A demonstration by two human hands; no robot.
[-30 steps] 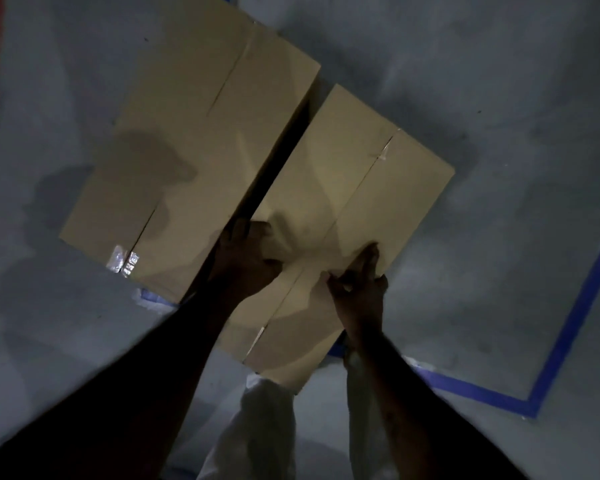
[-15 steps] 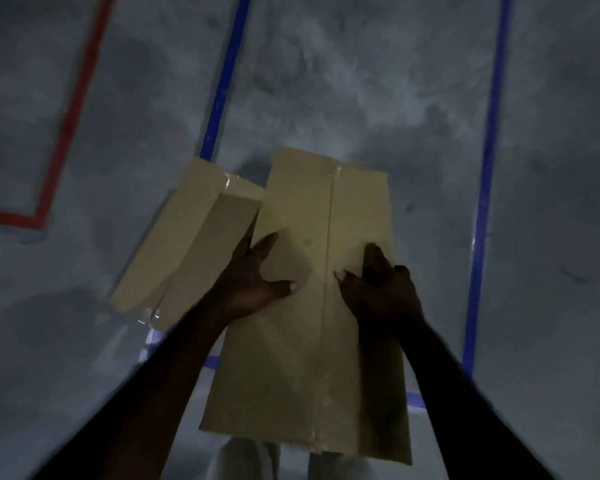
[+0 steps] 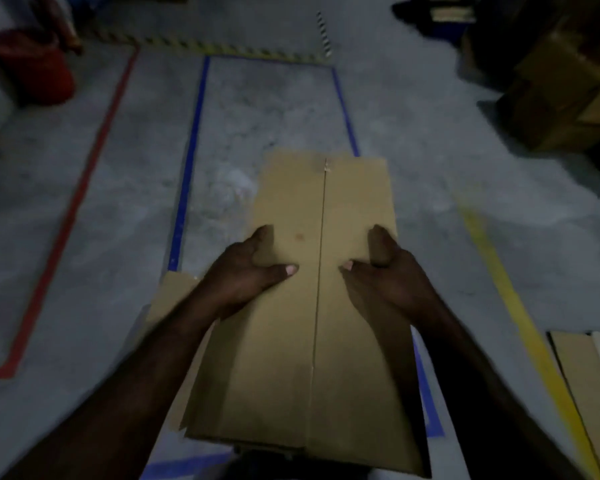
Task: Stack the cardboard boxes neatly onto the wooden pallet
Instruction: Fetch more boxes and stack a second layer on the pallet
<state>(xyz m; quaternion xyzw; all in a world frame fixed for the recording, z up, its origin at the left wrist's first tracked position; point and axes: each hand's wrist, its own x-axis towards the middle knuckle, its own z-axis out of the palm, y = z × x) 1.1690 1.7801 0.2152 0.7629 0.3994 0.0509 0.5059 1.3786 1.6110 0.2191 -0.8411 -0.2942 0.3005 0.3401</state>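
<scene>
The left hand (image 3: pixel 246 275) and right hand (image 3: pixel 385 271) clamp the long cardboard box (image 3: pixel 326 341) by its side edges, thumbs flat on top and fingers curled over the sides. The box covers the near end of the blue tape outline (image 3: pixel 187 168). A second box (image 3: pixel 174 292) lies at that outline's near left corner.

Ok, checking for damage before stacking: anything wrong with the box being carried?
Only a small brownish spot on top of the box, near the left hand. The seam lies closed and straight, and no dents show, though the picture is dim.
</scene>
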